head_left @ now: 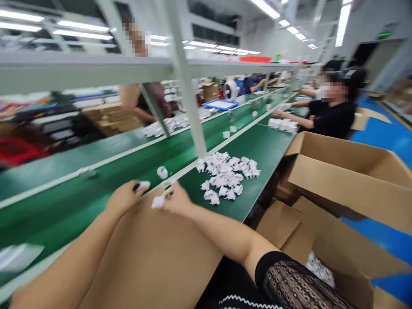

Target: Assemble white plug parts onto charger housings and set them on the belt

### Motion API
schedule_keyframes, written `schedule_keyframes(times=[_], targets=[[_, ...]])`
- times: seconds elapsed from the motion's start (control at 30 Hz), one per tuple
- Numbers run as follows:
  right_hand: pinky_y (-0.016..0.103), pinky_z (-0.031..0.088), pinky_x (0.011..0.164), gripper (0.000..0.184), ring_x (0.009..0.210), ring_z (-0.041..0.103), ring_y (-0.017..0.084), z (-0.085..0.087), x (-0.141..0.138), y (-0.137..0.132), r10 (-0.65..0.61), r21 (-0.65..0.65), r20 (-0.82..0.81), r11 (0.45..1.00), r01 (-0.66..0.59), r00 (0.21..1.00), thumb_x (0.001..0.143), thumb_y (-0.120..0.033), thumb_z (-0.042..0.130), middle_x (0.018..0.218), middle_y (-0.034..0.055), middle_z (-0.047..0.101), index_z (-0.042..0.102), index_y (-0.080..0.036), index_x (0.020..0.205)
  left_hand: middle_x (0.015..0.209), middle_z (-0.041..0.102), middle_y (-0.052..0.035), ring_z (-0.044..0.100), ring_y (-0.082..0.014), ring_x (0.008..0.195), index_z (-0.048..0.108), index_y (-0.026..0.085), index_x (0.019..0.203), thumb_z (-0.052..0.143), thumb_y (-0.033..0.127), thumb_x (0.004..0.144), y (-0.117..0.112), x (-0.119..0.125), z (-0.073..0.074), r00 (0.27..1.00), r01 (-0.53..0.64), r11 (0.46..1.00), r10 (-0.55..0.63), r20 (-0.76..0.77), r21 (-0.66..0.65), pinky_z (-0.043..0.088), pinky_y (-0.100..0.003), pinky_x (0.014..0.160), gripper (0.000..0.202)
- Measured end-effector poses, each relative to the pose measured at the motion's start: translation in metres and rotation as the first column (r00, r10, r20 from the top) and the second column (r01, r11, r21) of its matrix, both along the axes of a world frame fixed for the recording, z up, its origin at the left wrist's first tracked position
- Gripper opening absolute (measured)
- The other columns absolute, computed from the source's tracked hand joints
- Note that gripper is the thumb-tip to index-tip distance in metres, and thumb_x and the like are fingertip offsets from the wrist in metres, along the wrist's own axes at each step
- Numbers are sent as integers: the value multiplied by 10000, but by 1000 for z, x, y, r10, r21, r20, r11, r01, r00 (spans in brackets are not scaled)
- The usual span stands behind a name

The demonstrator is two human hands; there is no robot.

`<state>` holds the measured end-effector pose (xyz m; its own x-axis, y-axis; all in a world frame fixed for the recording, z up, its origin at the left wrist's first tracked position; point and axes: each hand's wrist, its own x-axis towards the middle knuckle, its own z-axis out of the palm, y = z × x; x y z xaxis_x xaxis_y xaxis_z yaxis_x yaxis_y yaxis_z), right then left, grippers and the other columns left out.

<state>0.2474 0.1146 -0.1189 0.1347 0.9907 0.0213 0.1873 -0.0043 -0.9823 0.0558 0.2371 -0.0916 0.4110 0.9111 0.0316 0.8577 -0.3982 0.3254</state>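
My left hand [124, 198] is closed on a small white plastic plug part [143, 184], at the far edge of a brown cardboard panel [154, 253]. To its right, my right hand [177, 199] pinches another white plastic part [158, 201]; its exact shape is blurred. Just beyond my hands, a loose white part [162, 172] lies on the green conveyor belt [141, 165]. A heap of white plug parts [223, 174], some with pins showing, is spread on the green tabletop [268, 148] to the right of my right hand.
A metal post [188, 86] rises beyond the heap, under a long shelf [86, 77]. Open cardboard boxes [341, 184] stand on the right. A co-worker in black [334, 111] sits farther along the line. A blue tray [220, 104] lies across the belt.
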Motion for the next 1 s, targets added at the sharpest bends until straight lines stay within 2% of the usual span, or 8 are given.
schedule_keyframes(times=[0.1, 0.2, 0.3, 0.47, 0.6, 0.73, 0.83, 1.0], targets=[[294, 602, 813, 331, 814, 725, 159, 0, 1, 14, -55, -64, -369, 997, 34, 928, 698, -160, 786, 918, -2, 756, 678, -200, 1009, 1106, 681, -160, 633, -340, 1128, 646, 186, 929, 618, 546, 785, -43, -12, 0, 984, -93, 986, 70, 162, 140, 510, -384, 933, 389], [307, 615, 841, 254, 811, 740, 154, 3, -2, 18, 13, -101, -605, 991, -92, 796, 729, -106, 730, 881, 13, 768, 676, -191, 962, 969, 713, -109, 665, -283, 929, 690, 189, 920, 665, 585, 785, -88, -20, -11, 958, -104, 994, 109, 266, -33, 509, -349, 798, 419], [303, 612, 857, 261, 857, 760, 156, 6, -6, 7, 98, -116, -659, 966, -230, 745, 757, -101, 729, 931, 32, 787, 674, -192, 995, 956, 732, -84, 668, -261, 860, 730, 199, 988, 682, 609, 820, -128, -25, -28, 914, -61, 985, 121, 386, -163, 497, -346, 740, 446], [225, 549, 717, 316, 860, 717, 143, 4, -16, -6, 147, -61, -474, 978, -199, 868, 715, -217, 820, 973, 33, 778, 679, -198, 996, 995, 701, -85, 607, -207, 783, 730, 177, 1153, 755, 575, 785, -151, -30, -57, 778, -118, 979, 194, 597, -166, 481, -326, 705, 543], [219, 462, 592, 476, 703, 609, 105, 3, -19, -5, 207, 57, -357, 978, -200, 911, 648, -328, 877, 958, 0, 747, 691, -235, 1077, 868, 662, -48, 543, -181, 707, 755, 182, 1143, 756, 577, 802, -147, -33, -65, 734, -85, 974, 202, 648, -208, 432, -308, 655, 521], [271, 504, 675, 412, 701, 590, 109, 3, -24, -9, 293, 74, -333, 956, -285, 896, 682, -395, 876, 904, -9, 699, 687, -231, 1010, 818, 642, -30, 536, -177, 691, 764, 195, 1125, 787, 558, 784, -149, -34, -60, 709, -50, 973, 194, 677, -227, 415, -298, 631, 499], [292, 520, 709, 395, 771, 612, 140, 0, -28, -14, 317, 97, -201, 948, -303, 927, 701, -404, 876, 923, 11, 682, 671, -229, 989, 789, 638, -18, 526, -172, 666, 757, 204, 1176, 795, 535, 776, -152, -33, -56, 699, -20, 966, 198, 688, -258, 413, -293, 617, 520], [346, 545, 887, 448, 889, 626, 162, 0, -27, -20, 223, 369, 182, 887, -277, 958, 820, -288, 741, 1178, 60, 700, 661, -261, 1260, 683, 595, 8, 505, -164, 611, 752, 197, 1186, 772, 488, 796, -152, -33, -54, 712, -10, 955, 216, 668, -298, 378, -283, 583, 488]])
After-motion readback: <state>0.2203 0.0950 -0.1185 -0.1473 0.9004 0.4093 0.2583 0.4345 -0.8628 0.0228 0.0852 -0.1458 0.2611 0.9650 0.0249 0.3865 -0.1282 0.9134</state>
